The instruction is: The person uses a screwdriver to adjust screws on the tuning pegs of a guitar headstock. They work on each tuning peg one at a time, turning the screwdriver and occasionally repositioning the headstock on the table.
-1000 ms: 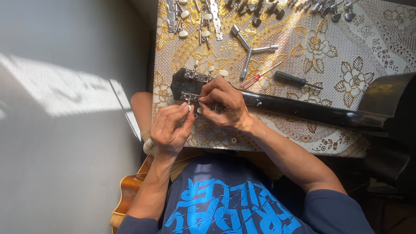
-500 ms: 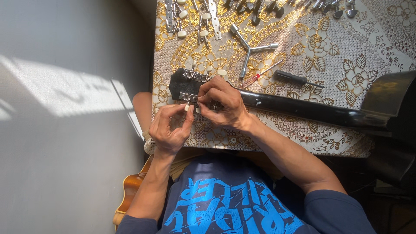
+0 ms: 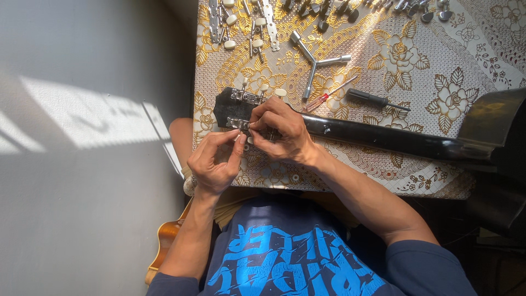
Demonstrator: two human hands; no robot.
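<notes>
Little has moved: left hand [image 3: 215, 160] fingertips shifted slightly. Guitar headstock [image 3: 233, 107] lies flat on table [image 3: 416, 60]; right hand [image 3: 279, 134] pinches tuner strip [image 3: 238, 124], steadying it; left hand pinched beside.

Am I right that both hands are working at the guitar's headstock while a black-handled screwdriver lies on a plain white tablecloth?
Not quite. The head view shows the tablecloth is patterned with gold flowers and lace, not plain white. The rest holds: the left hand and right hand are both at the black headstock, and the black-handled screwdriver lies on the cloth beyond the neck.
</notes>
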